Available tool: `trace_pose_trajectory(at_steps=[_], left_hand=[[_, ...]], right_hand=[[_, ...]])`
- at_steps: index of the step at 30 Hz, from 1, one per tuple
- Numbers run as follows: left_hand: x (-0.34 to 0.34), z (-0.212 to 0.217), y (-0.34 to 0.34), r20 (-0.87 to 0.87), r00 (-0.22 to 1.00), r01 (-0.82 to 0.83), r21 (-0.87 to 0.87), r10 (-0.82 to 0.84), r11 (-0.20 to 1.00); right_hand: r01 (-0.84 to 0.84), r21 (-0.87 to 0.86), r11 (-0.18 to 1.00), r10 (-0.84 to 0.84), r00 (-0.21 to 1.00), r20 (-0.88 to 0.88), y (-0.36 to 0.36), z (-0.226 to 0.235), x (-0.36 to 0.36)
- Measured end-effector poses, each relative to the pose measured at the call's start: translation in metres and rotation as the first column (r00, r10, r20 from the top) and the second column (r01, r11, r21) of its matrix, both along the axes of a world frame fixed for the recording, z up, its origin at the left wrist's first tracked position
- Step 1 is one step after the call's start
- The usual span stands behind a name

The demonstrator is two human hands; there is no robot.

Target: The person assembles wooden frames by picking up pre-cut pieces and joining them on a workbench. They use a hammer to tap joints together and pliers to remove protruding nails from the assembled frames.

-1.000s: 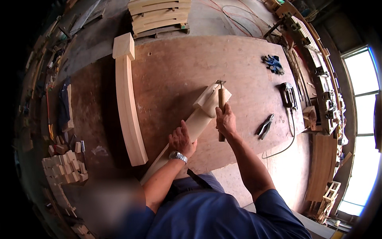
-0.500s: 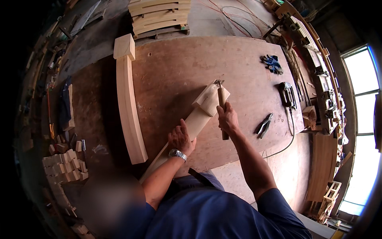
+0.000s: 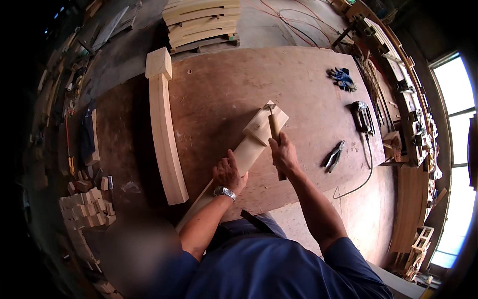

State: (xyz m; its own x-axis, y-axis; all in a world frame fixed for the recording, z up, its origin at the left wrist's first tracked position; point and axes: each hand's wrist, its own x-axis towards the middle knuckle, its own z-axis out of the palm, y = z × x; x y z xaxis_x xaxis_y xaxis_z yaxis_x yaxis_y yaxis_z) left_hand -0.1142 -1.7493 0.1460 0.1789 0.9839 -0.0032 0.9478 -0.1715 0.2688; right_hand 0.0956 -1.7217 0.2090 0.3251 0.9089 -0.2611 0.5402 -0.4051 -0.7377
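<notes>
A pale wooden post (image 3: 245, 158) with a thicker block (image 3: 264, 130) at its far end lies slantwise, running from near my left forearm toward the middle of the table. My left hand (image 3: 230, 174), a metal watch at its wrist, is wrapped over the post's shaft. In my right hand (image 3: 285, 155) is a scraper (image 3: 274, 125) with a straight wooden handle and a small metal crosspiece. Its metal end meets the block's upper face near the far edge. Farther left lies a second post (image 3: 164, 124), also with a thick block at its far end.
On the brown wooden tabletop (image 3: 214, 74), at right, are pliers (image 3: 333, 156), blue gloves (image 3: 342, 79) and a corded black power tool (image 3: 362, 118). Small wood blocks (image 3: 88, 208) are piled at lower left. Stacked curved boards (image 3: 201, 22) stand beyond the far edge.
The scraper's metal end has shifted slightly left and nearer on the block, and its handle now tilts more. My left hand stays on the post. The whole view has shifted slightly.
</notes>
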Motion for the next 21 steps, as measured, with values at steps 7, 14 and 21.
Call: trace_pose_trajectory(at_steps=[7,14,21], left_hand=[[-0.005,0.004,-0.002,0.070,0.997,-0.021,-0.090,0.027,0.996],[0.002,-0.016,-0.005,0.095,0.995,-0.005,-0.002,0.005,1.000],[0.026,0.018,-0.026,0.002,0.996,0.085,0.081,-0.086,0.993]], right_hand=[[-0.194,-0.222,0.956,0.186,0.981,-0.054,-0.118,0.025,-0.016],[0.570,-0.132,0.811,-0.570,0.720,-0.397,-0.170,0.008,0.124],[0.738,-0.128,0.663,-0.748,0.657,-0.089,-0.205,-0.063,0.283]])
